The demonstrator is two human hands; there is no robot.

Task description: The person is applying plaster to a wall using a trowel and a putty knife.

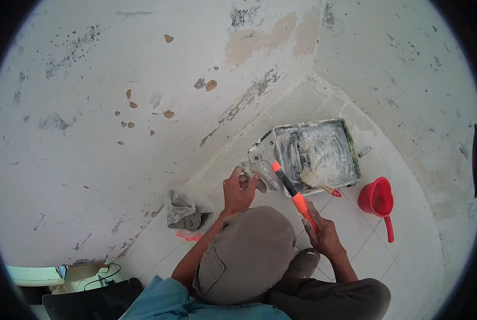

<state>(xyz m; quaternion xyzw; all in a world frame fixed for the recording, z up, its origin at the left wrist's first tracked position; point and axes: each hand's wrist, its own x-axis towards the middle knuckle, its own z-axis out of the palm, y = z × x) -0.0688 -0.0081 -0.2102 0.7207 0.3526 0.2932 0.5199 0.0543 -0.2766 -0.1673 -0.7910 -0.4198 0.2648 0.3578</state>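
My left hand [238, 189] has its fingers curled on a grey, putty-smeared item [254, 181] beside a grey metal piece [263, 168] at the tray's left; its exact shape is unclear. My right hand [324, 237] grips the orange-and-black handle [297, 200] of a tool angled up-left toward that piece. Just beyond lies a paint tray [350, 144] smeared with white material, with a paintbrush [330, 190] resting across its front edge.
A red dipper [374, 198] stands to the right. An open plastic bag of grey material [188, 212] lies at left by the wall. Patchy white walls [158, 80] meet in a corner above the tiled floor [377, 256]. A black object [94, 298] sits lower left.
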